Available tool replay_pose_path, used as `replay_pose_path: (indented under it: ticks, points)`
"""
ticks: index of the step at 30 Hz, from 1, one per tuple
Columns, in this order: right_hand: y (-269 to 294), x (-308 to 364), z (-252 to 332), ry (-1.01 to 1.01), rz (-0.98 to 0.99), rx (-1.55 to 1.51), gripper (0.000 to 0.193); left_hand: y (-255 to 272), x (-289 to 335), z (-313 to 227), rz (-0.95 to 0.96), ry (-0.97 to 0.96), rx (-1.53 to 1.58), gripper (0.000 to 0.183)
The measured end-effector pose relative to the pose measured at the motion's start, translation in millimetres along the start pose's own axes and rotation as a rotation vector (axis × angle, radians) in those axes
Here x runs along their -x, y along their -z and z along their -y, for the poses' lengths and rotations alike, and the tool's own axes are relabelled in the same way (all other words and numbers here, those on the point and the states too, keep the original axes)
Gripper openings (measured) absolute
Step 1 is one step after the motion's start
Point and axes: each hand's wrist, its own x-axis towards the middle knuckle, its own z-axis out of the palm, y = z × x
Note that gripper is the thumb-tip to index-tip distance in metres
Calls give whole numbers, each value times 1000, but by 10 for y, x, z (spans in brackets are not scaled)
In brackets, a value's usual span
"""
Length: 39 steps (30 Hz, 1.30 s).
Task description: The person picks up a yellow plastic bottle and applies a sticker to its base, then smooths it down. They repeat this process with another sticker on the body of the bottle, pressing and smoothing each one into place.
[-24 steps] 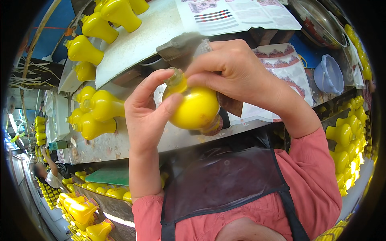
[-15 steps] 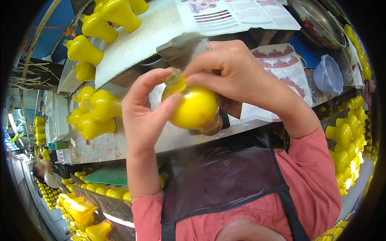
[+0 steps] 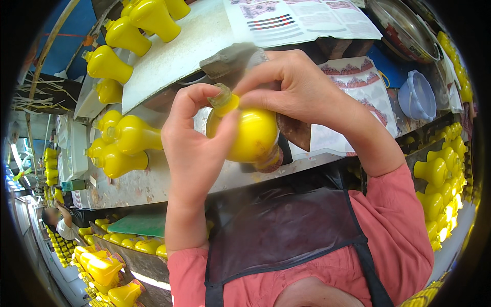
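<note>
Just now, the left hand (image 3: pixel 194 140) has shifted a little to the right and turned inward. Its thumb, which lay lower on the side of the yellow bottle (image 3: pixel 251 137), now reaches up to the base of the neck (image 3: pixel 227 106). The right hand (image 3: pixel 294 87) has barely moved. This seems to bring the work in closer around the neck, with the left hand steadying the bottle while the right one works at the neck.

The left hand is curved, its forefinger bent to the glassy mouth (image 3: pixel 221 96) and its thumb across the shoulder, so it holds the bottle between them with a gap in the curl. The right hand has its thumb and forefinger drawn nearly together at the right side of the neck; I cannot tell whether anything thin is pinched there.

As for the bottle, it is between the two hands, over the front part of the bench (image 3: pixel 217 181). Its mouth points to the upper left and its long axis slants down to the narrow foot (image 3: pixel 272 161) at the lower right, where a reddish band shows. Whether the foot rests on the bench is not clear. More yellow bottles (image 3: pixel 125 162) stand to the left.
</note>
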Motion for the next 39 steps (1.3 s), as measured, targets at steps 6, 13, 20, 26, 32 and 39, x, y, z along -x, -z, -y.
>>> replay_pose_path:
  ticks: [6, 13, 20, 26, 32, 39]
  points:
    - [-38, -1, -59, 75, -20, 30, 21, -90, -43, -7, -38, -6, -101, 25]
    - [-39, 23, -88, 58, -26, 73, 17, -90, -54, -2, -27, -72, -57, 22]
    - [25, 24, -6, -67, 9, -23, 22, 82, -71, 69, 123, 20, 223, 11]
    - [39, 8, 37, -90, -8, -42, 26, 134, -72, 181, 177, 112, 359, 31]
    - [4, -20, 49, -149, 18, -99, 28, 159, 4, 193, 150, 204, 398, 41]
    - [-8, -26, 62, -152, 12, -96, 27, 93, -11, 138, 94, 150, 317, 36]
